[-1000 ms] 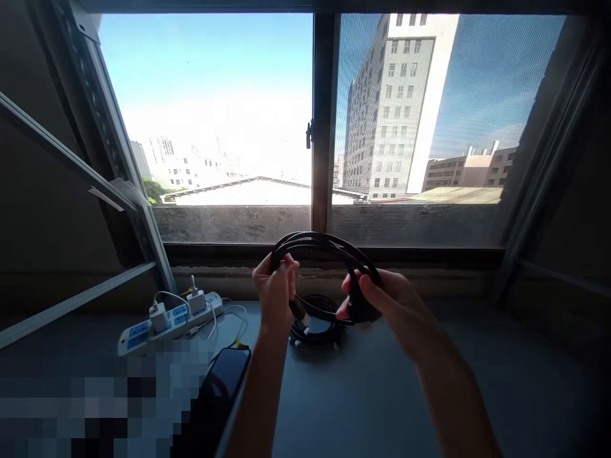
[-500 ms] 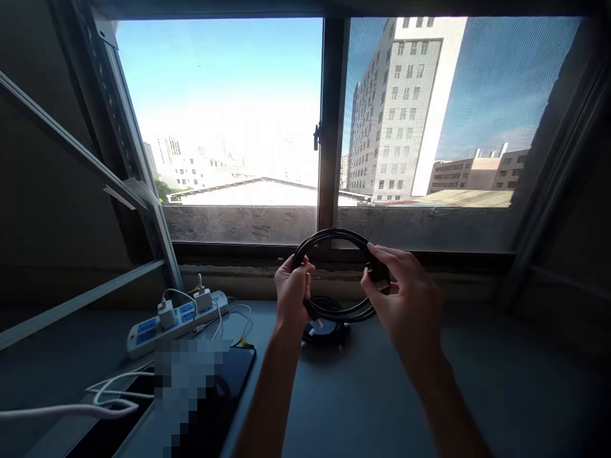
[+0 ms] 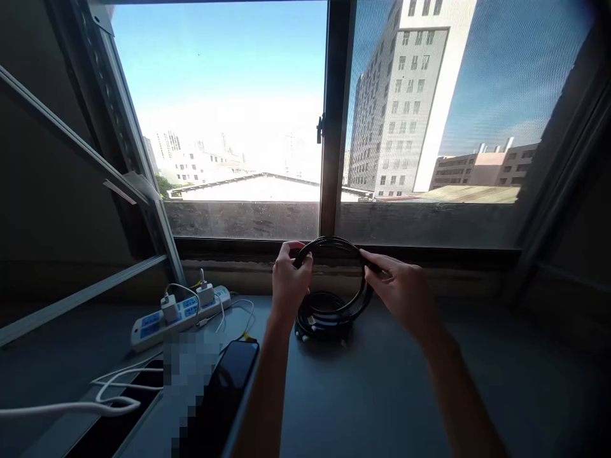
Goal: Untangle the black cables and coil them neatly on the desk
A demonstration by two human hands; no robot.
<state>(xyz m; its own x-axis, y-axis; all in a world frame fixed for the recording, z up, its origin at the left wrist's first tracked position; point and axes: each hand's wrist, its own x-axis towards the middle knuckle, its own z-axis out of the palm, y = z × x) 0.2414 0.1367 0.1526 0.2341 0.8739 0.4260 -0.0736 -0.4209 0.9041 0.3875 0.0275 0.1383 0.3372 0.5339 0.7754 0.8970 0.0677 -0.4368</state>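
Observation:
A coiled black cable [image 3: 329,240] is held up between my two hands, in front of the window's lower edge. My left hand [image 3: 290,280] grips the left side of the loop. On the right side, my right hand [image 3: 394,280] pinches the coil between thumb and fingers, where a dark cable end shows. Behind and below the held loop, more black coiled cable [image 3: 324,332] lies on the table, with small light-coloured connector ends showing at it. The lower part of the held loop overlaps this coil in view.
At the left on the grey table [image 3: 363,394] stands a white power strip [image 3: 181,318] with two plugged adapters and white cables. A dark phone-like device [image 3: 236,362] lies nearer. Metal frame bars [image 3: 81,299] cross the left side; a window [image 3: 238,219] stands behind.
The held coil has tilted and come lower over the coil on the table. My right hand has shifted slightly left and its fingers have closed more on the cable. The view has shifted slightly.

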